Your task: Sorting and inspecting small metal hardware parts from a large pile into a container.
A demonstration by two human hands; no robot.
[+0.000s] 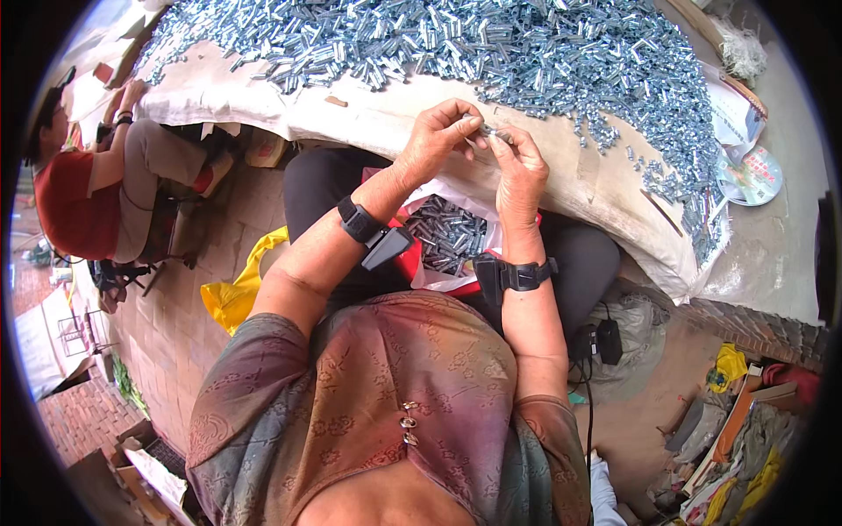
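Watching through the head camera, I find the small metal piece (488,130) up between the two hands, above the near edge of the table (368,114). The fingers of the left hand (438,138) pinch it from the left, thumb against forefinger, and those of the right hand (524,167) close on it from the right. I judge a slip to be the main risk: so little metal sits between the tips that an uneven pull or twist could flick it out. It might drop among the darker metal parts (449,232) in the red container (409,261) on the lap below, or roll into the loose silvery pile (526,53) beyond, and be hard to pick out again. A pinched fingertip also seems possible, the thumbs being so close.

Its long axis appears to run roughly left to right, from one pinch to the other, but the fingers cover much of it, and I cannot tell which end points which way. Farther out, a yellow bag (241,285) lies to the left, and a co-worker in a red shirt (74,206) sits at the far left.
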